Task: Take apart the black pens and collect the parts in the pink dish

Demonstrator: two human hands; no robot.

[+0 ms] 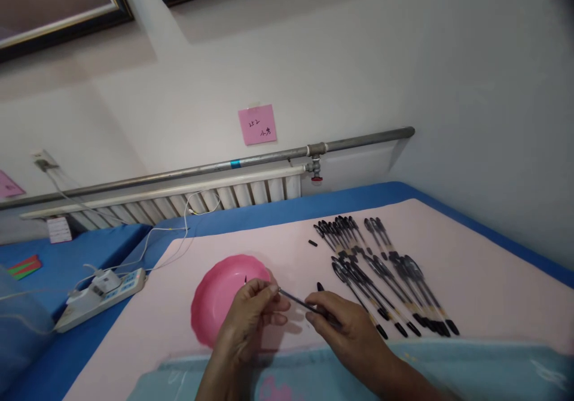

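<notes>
Btwn L hand (255, 306) & R hand (348, 328), pen (293, 299).

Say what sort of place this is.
Likely a plain indoor room with a tabletop workspace: framed pictures hang above a radiator, and rows of pens lie on a table with a pink cover.

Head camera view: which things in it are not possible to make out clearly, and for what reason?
All in the head view:
Held pen: part of it is covered by the right hand.
Pink bowl: its near right part, with anything lying there, is hidden behind the left hand.
Lying pens: any print is too small and blurred.
Wall picture at upper left: cut off by the top and left edges.
</notes>
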